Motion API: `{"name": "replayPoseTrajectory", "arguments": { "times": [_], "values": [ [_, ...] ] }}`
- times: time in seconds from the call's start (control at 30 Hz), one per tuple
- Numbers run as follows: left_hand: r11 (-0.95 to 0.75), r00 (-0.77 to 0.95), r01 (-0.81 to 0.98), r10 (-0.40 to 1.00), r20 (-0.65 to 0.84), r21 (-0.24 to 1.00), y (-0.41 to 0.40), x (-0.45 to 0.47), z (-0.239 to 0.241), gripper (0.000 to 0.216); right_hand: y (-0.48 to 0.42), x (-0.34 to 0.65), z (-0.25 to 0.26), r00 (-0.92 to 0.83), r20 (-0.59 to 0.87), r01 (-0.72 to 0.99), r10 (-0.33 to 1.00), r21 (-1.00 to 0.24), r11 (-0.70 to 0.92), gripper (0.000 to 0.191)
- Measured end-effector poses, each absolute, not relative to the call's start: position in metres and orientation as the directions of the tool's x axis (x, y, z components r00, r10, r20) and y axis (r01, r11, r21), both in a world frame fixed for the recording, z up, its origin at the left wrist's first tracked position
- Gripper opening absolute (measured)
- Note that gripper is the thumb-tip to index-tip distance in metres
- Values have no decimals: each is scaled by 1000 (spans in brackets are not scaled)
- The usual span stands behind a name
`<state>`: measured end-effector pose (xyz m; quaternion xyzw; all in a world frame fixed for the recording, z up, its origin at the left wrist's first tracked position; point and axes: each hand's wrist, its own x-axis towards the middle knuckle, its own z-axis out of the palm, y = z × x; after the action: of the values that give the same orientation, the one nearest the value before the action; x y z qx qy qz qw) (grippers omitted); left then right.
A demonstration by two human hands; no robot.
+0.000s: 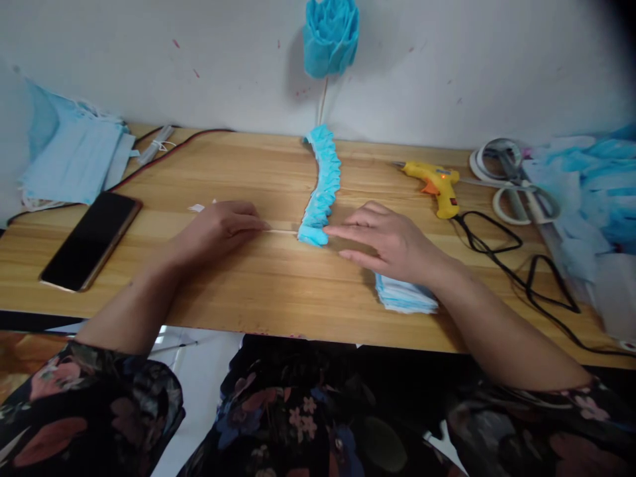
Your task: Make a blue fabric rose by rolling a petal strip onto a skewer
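Observation:
A pleated strip of blue fabric (pixel 325 175) curves across the wooden table, its near end rolled on a thin wooden stick (pixel 282 231). My left hand (pixel 223 228) pinches the stick's left part between closed fingers. At the rolled end, my right hand (pixel 385 238) touches the fabric with an outstretched index finger, its thumb held apart below. Close under the right wrist lies a stack of folded blue-and-white fabric pieces (pixel 405 295), partly covered by the hand. Behind the strip, a blue fabric rose (pixel 330 40) stands on a thin stem against the wall.
A yellow glue gun (pixel 440 185) with a black cord lies right, beside scissors (pixel 527 199) and a tape roll (pixel 497 156). A clear bin (pixel 561 248) of blue fabric stands far right. On the left are a phone (pixel 92 240) and piled face masks (pixel 74 156).

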<state>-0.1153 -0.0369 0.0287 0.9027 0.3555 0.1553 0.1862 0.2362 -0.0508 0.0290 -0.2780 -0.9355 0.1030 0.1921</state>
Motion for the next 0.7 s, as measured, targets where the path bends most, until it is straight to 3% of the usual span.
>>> {"name": "replayPoseTrajectory", "arguments": {
  "times": [0.4, 0.7],
  "values": [
    [-730, 720, 560, 663, 205, 393, -33, -117, 21, 37, -51, 230, 23, -787, 275, 493, 552, -256, 831, 37],
    [-692, 667, 601, 710, 226, 400, -33, -113, 13, 27, -50, 233, 18, -768, 248, 541, 591, -244, 805, 41]
  ]
}}
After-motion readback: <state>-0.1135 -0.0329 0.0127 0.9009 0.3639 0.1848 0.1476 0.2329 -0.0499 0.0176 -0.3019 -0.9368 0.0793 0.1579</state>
